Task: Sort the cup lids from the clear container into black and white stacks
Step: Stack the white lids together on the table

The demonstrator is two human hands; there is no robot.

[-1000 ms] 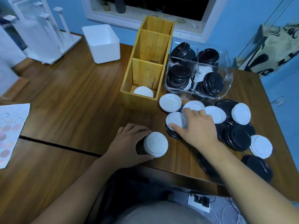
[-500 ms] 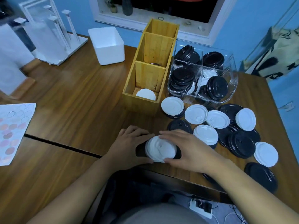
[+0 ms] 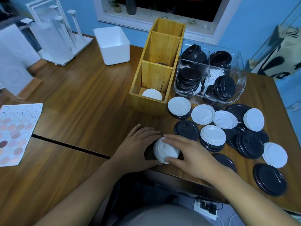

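Near the table's front edge stands a small stack of white lids (image 3: 166, 150). My left hand (image 3: 136, 147) cups its left side and my right hand (image 3: 190, 154) holds its right side, fingers over the top lid. Several loose black and white lids (image 3: 213, 135) lie scattered on the table to the right. The clear container (image 3: 210, 79) behind them holds mostly black lids with some white ones. One white lid (image 3: 152, 94) lies in the front compartment of the wooden box (image 3: 151, 103).
A white square tub (image 3: 112, 46) and a white rack (image 3: 57, 33) stand at the back left. A sheet of round stickers (image 3: 16, 132) lies at the left. A seam (image 3: 68, 145) runs across the table. Below the front edge lies a power strip (image 3: 206, 207).
My right hand took a white lid from the scattered pile and brought it left onto the stack that my left hand holds. Both hands now grip the stack.
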